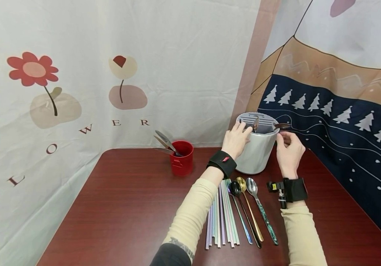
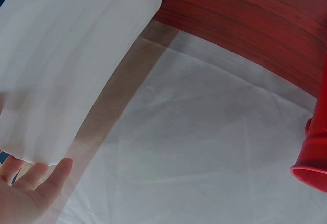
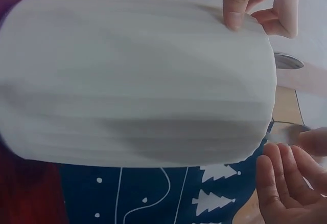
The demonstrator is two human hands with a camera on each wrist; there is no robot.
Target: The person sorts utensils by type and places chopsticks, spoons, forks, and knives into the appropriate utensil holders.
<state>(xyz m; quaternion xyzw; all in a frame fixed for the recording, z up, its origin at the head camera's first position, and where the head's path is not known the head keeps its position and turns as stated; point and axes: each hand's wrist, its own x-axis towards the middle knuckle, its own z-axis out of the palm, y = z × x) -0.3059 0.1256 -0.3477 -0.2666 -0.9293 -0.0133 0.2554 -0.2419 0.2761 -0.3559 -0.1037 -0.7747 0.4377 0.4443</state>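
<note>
Utensil holder (image 1: 255, 157) on the table (image 1: 127, 207), a cup (image 1: 182, 166) to its left.
In front of the holder lie chopsticks (image 1: 222, 218), with spoons (image 1: 252, 210) to their right; behind it hangs a cloth (image 1: 190, 74). Another spoon (image 1: 256, 123) stands in the holder. The left hand (image 1: 236, 140) is at the holder's left rim, the right hand (image 1: 290, 151) by its right.

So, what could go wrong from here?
The spoon jutting from the white canister beside the right hand might get knocked loose. The left hand grips the canister's top; an uneven pull might tip it. Cutlery leaning out of the red cup might get snagged.
</note>
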